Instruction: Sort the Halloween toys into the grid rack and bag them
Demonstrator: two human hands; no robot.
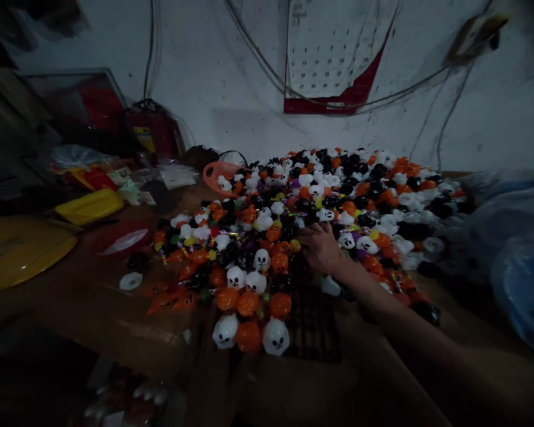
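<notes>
Head view: toys [327, 214] lie heaped from the bench [115, 323]'s rear edge forward; right hand [321, 246] rests among them, its closure and any hold impossible to tell; black grid [315, 332] sits nearer the front edge.

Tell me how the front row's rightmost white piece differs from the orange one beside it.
The white piece shows a dark face; on the orange piece I can't make one out. The white piece ends the row; the orange piece sits mid-row. Both look rounded.

Right arm [385, 307] extended, grip [321, 250] palm-down
</notes>
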